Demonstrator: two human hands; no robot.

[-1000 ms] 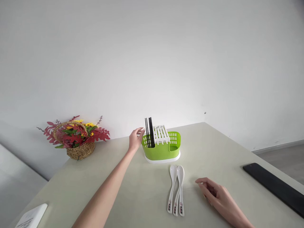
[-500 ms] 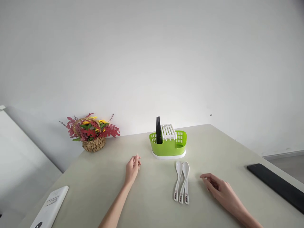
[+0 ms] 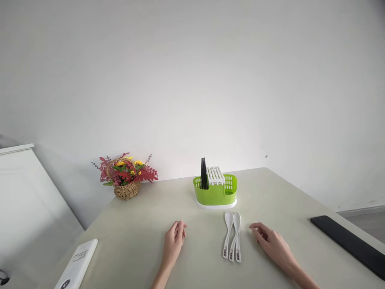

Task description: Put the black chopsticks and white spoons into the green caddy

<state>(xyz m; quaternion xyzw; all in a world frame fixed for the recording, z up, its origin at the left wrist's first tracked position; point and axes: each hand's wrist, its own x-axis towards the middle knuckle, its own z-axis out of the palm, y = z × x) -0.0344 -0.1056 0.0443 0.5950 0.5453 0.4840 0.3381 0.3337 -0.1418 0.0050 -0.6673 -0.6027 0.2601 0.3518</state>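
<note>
Left hand (image 3: 173,241) pulled back from the green caddy (image 3: 212,196), chopsticks (image 3: 203,174) now bunched

A second ago my left hand was up at the caddy's left end, beside the chopsticks, two of which stood a little apart from the rest. Now it is well short of the caddy, low over the near part of the tabletop (image 3: 201,249), fingers loosely curled and close together, with nothing I can see in them. Whether it touches the surface I cannot tell. The black chopsticks stand nearly upright in one close bundle in the caddy's left compartment.

My right hand (image 3: 272,245) has stayed just to the right of the white spoons (image 3: 236,234), apart from them, its fingers half bent and narrow over the thumb; I see nothing held there either. The spoons lie in front of the caddy, between my two hands. I count three printed handle ends pointing my way but only two clear bowls, so they partly overlap.

A slotted white rack (image 3: 216,181) sits across the caddy's middle, and a white base (image 3: 215,207) shows beneath it. Further off to the left is a wicker basket (image 3: 128,190) of red and yellow flowers; a long black object (image 3: 345,243) lies at the far right.
</note>
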